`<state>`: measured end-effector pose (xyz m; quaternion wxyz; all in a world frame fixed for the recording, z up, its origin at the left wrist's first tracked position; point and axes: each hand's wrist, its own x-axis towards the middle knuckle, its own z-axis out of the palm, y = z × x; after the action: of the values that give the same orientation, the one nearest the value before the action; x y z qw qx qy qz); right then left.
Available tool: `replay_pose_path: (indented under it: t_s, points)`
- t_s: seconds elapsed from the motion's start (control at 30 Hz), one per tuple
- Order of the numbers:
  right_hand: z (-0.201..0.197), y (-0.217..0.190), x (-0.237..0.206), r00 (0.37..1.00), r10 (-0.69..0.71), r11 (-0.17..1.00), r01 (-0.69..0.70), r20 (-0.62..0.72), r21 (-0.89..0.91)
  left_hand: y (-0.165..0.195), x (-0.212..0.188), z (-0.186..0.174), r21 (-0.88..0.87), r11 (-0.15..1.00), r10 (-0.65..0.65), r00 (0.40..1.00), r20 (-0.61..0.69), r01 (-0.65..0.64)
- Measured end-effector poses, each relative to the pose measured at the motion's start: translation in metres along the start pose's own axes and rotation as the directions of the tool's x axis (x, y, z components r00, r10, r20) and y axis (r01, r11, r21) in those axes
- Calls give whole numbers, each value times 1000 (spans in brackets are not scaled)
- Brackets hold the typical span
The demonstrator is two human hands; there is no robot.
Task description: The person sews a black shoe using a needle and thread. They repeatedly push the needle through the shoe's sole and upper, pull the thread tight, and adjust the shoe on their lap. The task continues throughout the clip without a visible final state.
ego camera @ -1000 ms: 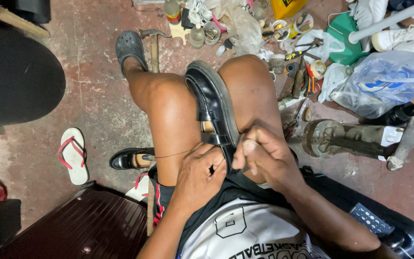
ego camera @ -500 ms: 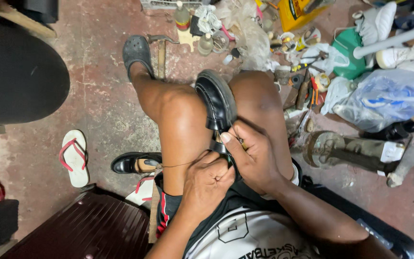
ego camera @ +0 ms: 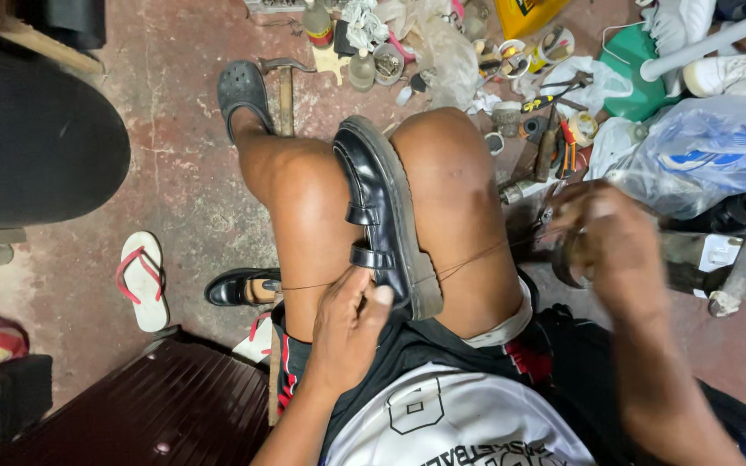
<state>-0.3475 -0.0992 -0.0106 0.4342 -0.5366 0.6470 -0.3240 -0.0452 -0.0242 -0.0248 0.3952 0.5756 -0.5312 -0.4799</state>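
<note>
Left hand [ego camera: 349,321] is curled shut round the heel end of the black leather shoe [ego camera: 383,216], which sits sole-side out, wedged between the person's knees. Right hand [ego camera: 608,243] is out to the side and blurred, fingers closed on the thread [ego camera: 468,259] running taut from the shoe. Looks like a stiff, fairly heavy shoe with glossy, probably slippery uppers, so I'd grab it by the chunky sole edge. That thread's thin and could snap.
</note>
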Motion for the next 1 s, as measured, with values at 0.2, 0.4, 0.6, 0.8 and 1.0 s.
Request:
replay_pose_path:
  t_s: [0.2, 0.4, 0.6, 0.8, 1.0]
  points:
    - [-5, -5, -19, 934, -304, 802, 358, 189, -477, -8, 1, 7, 33, 997, -75, 997, -18, 76]
    - [58, -33, -39, 835, -279, 825, 461, 474, -326, -12, 2, 5, 23, 994, -102, 995, -2, 102]
    - [68, -57, -33, 801, -293, 750, 531, 522, -394, -14, 1, 0, 38, 998, -54, 999, 3, 53]
    - [74, -81, -35, 784, -219, 619, 572, 582, -538, -12, 2, -2, -17, 997, -71, 997, 17, 71]
    - [76, -97, -25, 643, -316, 428, 753, 697, -500, -15, 2, 3, -17, 1000, 1, 1000, 11, 0]
